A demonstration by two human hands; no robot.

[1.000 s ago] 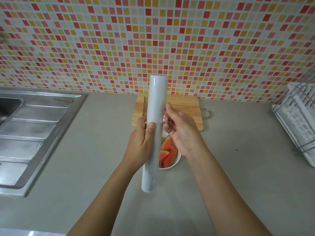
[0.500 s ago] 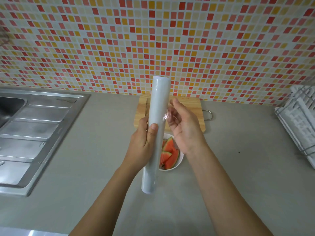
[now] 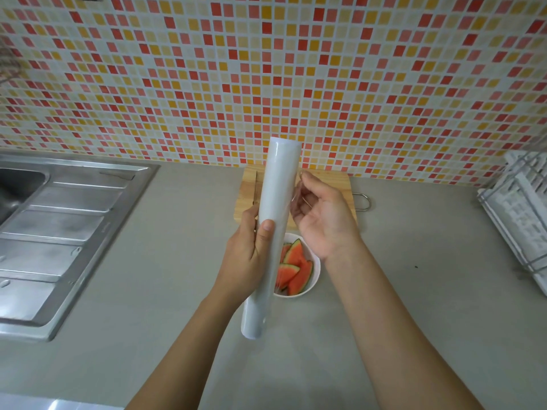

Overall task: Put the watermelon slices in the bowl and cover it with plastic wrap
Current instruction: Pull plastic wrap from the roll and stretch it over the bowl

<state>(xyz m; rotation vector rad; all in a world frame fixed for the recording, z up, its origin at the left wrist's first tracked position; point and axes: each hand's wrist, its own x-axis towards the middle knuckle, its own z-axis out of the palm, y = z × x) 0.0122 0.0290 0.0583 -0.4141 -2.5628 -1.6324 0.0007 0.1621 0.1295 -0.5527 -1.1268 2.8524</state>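
Note:
My left hand (image 3: 251,255) grips a long white roll of plastic wrap (image 3: 273,202), held nearly upright above the counter. My right hand (image 3: 322,214) is beside the roll's upper right side, fingers curled and pinching the loose edge of clear film (image 3: 299,196). Below and behind the hands stands a small white bowl (image 3: 315,279) with several watermelon slices (image 3: 294,267) in it, red flesh and green rind showing. The roll hides the bowl's left part.
A wooden cutting board (image 3: 340,179) with a metal loop lies against the tiled wall, a knife (image 3: 255,187) along its left edge. A steel sink with draining board (image 3: 59,232) is at the left. A white dish rack (image 3: 521,214) stands at the right.
My right hand has turned palm-up and shifted slightly right, drawing the film edge a little off the roll. The left hand keeps its grip on the roll.

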